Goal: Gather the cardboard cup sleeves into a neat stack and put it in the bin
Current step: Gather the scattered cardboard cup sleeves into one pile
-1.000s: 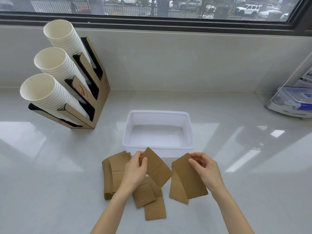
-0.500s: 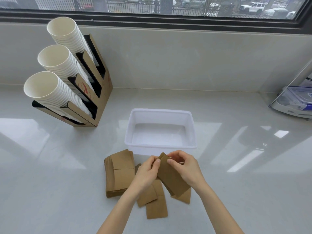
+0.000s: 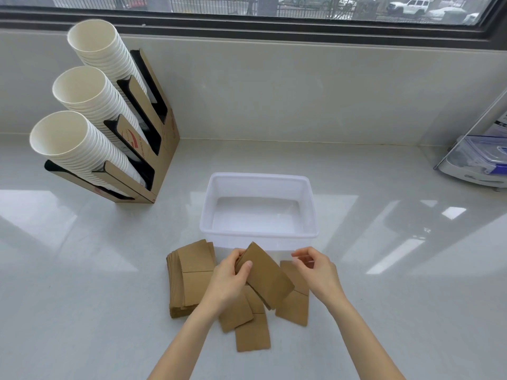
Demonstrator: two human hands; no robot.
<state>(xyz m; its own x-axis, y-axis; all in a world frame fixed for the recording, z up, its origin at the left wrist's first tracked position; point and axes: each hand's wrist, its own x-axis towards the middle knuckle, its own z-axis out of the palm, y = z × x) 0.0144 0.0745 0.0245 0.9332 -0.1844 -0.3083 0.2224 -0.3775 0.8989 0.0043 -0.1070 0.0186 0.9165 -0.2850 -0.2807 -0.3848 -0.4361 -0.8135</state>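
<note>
Gathering is in hand: a few sleeves (image 3: 264,275) are grasped by the left hand (image 3: 229,281) just before the bin (image 3: 259,179); the right hand (image 3: 315,272) is released, its fingers empty. Loose sleeves (image 3: 293,308) nearby must next be collected onto the stack (image 3: 189,278).

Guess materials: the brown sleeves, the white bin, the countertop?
Flat brown cup sleeves: kraft cardboard, matte; dull tan faces, cut edges, glued seam lines. Rectangular white bin: looks like thin translucent plastic, semi-gloss; the counter shows faintly through its walls. Pale grey countertop: polished stone or a stone-look composite; it mirrors the window.
</note>
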